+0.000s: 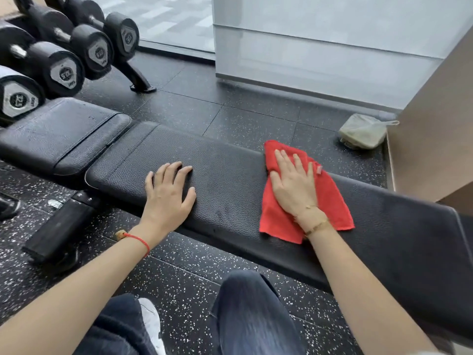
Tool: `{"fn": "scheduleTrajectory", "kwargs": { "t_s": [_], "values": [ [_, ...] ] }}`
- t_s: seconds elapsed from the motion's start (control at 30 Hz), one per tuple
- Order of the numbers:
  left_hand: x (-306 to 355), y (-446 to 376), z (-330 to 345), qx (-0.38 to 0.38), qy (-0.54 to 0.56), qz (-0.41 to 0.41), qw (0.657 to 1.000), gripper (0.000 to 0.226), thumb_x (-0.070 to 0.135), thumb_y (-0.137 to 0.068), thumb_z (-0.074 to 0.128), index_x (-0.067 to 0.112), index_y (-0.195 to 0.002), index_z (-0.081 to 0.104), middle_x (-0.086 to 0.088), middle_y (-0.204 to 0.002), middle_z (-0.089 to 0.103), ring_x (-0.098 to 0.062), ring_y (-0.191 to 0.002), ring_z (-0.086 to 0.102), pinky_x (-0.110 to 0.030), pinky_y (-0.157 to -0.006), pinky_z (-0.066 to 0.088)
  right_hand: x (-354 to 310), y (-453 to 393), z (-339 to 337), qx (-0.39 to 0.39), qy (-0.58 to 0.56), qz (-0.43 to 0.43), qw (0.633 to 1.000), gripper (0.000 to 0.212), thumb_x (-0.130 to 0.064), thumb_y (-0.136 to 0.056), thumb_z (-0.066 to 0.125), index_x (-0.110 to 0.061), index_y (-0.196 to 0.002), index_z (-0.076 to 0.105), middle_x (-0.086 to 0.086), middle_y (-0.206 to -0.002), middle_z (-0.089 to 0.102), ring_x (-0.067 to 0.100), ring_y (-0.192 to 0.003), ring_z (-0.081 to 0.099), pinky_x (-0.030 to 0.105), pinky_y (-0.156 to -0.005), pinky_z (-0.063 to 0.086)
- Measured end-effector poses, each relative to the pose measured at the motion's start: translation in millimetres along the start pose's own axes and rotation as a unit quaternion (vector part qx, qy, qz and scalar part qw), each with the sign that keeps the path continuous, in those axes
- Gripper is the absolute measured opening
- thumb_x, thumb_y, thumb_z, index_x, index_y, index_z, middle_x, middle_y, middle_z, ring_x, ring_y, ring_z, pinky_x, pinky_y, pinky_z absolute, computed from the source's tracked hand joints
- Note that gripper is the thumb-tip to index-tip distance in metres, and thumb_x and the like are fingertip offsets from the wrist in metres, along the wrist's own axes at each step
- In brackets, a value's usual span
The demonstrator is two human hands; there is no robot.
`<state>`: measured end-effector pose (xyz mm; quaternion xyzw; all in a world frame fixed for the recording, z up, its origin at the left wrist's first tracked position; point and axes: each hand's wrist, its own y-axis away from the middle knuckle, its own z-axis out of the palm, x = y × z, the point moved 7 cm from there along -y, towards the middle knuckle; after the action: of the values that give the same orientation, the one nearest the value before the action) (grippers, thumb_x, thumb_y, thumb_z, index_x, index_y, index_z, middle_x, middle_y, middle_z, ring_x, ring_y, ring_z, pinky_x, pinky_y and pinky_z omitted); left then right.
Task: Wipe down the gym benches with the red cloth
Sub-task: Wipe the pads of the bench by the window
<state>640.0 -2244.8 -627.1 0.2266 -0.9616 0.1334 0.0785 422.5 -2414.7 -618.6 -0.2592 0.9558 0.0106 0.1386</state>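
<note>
Black padded bench [230, 180] on speckled rubber floor [179, 290] (dumbbell rack [64, 55] behind), left hand [167, 194] flat on padding, right hand [294, 185] flat on red cloth [330, 201].

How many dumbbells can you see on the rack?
4, all at the top left. One is nearest, at the left edge; one is behind it; one is further back; one is farthest. More may be hidden beyond the frame.

Right hand [294, 185] flat on red cloth [330, 201], pressing it onto black bench pad [230, 180]. Left hand [169, 193] spread flat on pad nearby. Dumbbells [58, 60] racked far left.
</note>
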Motion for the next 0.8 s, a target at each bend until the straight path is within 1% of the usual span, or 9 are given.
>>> {"fn": "scheduleTrajectory", "kwargs": {
  "t_s": [0.03,0.17,0.23,0.33,0.47,0.57,0.67,0.73,0.8],
  "values": [
    [0.3,-0.4,0.1,0.001,0.003,0.000,1.000,0.064,0.049,-0.086,0.027,0.019,-0.139,0.046,-0.005,-0.146,0.042,-0.029,-0.139,0.033,-0.055,-0.117,0.016,-21.8,-5.8,5.9,-0.005,0.002,-0.019,1.000,0.058,-0.036,-0.100,0.034,-0.029,-0.154,0.016,-0.010,-0.162,0.017,0.018,-0.150,0.011,0.047,-0.122,-0.001],
    [-0.9,-2.3,0.6,-0.001,-0.001,-0.004,1.000,0.065,0.050,-0.085,0.027,0.018,-0.138,0.048,-0.006,-0.145,0.043,-0.029,-0.138,0.034,-0.055,-0.117,0.017,-110.1,11.1,31.2,-0.042,-0.002,-0.164,0.986,0.060,-0.039,-0.099,0.034,-0.029,-0.155,0.014,-0.010,-0.162,0.015,0.017,-0.150,0.009,0.047,-0.121,-0.003],
    [-1.7,-2.5,1.5,-0.007,-0.012,-0.004,1.000,0.067,0.051,-0.085,0.026,0.017,-0.138,0.048,-0.006,-0.146,0.043,-0.029,-0.138,0.035,-0.055,-0.117,0.018,-125.3,32.5,35.2,-0.055,-0.007,-0.209,0.976,0.060,-0.039,-0.099,0.035,-0.029,-0.155,0.014,-0.011,-0.162,0.015,0.017,-0.150,0.009,0.046,-0.122,-0.003],
    [-2.5,-2.9,2.0,-0.013,-0.014,0.001,1.000,0.068,0.051,-0.085,0.025,0.016,-0.139,0.048,-0.006,-0.147,0.043,-0.030,-0.138,0.035,-0.054,-0.117,0.019,-114.0,66.1,33.0,-0.050,-0.011,-0.253,0.966,0.059,-0.040,-0.098,0.032,-0.031,-0.154,0.014,-0.013,-0.161,0.016,0.015,-0.150,0.009,0.044,-0.122,0.001],
    [-3.3,-2.4,3.6,-0.021,-0.019,0.004,1.000,0.068,0.052,-0.086,0.022,0.020,-0.142,0.045,-0.005,-0.150,0.040,-0.028,-0.141,0.032,-0.053,-0.118,0.016,-80.3,66.5,28.1,-0.047,-0.006,-0.232,0.972,0.058,-0.042,-0.098,0.031,-0.034,-0.154,0.016,-0.016,-0.160,0.017,0.011,-0.150,0.009,0.041,-0.123,0.002],
    [-2.6,-2.3,3.9,-0.018,-0.026,0.003,1.000,0.067,0.051,-0.087,0.022,0.019,-0.142,0.045,-0.005,-0.150,0.040,-0.028,-0.141,0.031,-0.053,-0.118,0.015,-86.4,31.3,28.7,-0.025,-0.007,-0.148,0.989,0.059,-0.039,-0.099,0.034,-0.030,-0.154,0.017,-0.012,-0.161,0.017,0.013,-0.150,0.009,0.043,-0.122,-0.002],
    [-1.7,-1.6,3.2,-0.012,-0.030,-0.002,0.999,0.066,0.050,-0.087,0.024,0.018,-0.141,0.046,-0.005,-0.149,0.041,-0.028,-0.140,0.033,-0.054,-0.118,0.016,-110.2,10.1,37.8,0.000,0.000,-0.055,0.998,0.061,-0.037,-0.099,0.031,-0.024,-0.155,0.013,-0.006,-0.162,0.015,0.018,-0.150,0.008,0.048,-0.121,-0.002],
    [-1.0,-1.6,2.8,-0.009,-0.029,-0.003,1.000,0.066,0.049,-0.087,0.025,0.017,-0.140,0.046,-0.005,-0.149,0.041,-0.029,-0.140,0.034,-0.054,-0.118,0.016,-126.1,14.8,42.8,0.004,-0.003,-0.052,0.999,0.061,-0.037,-0.098,0.030,-0.023,-0.155,0.012,-0.005,-0.163,0.014,0.020,-0.150,0.008,0.050,-0.121,-0.002],
    [-0.5,-1.6,2.6,-0.008,-0.027,-0.003,1.000,0.066,0.048,-0.087,0.025,0.016,-0.140,0.047,-0.007,-0.149,0.042,-0.030,-0.140,0.034,-0.055,-0.118,0.017,-135.5,31.7,44.4,-0.005,-0.008,-0.099,0.995,0.062,-0.038,-0.098,0.030,-0.025,-0.155,0.012,-0.005,-0.162,0.015,0.019,-0.150,0.008,0.049,-0.121,-0.002]
  ]
}}
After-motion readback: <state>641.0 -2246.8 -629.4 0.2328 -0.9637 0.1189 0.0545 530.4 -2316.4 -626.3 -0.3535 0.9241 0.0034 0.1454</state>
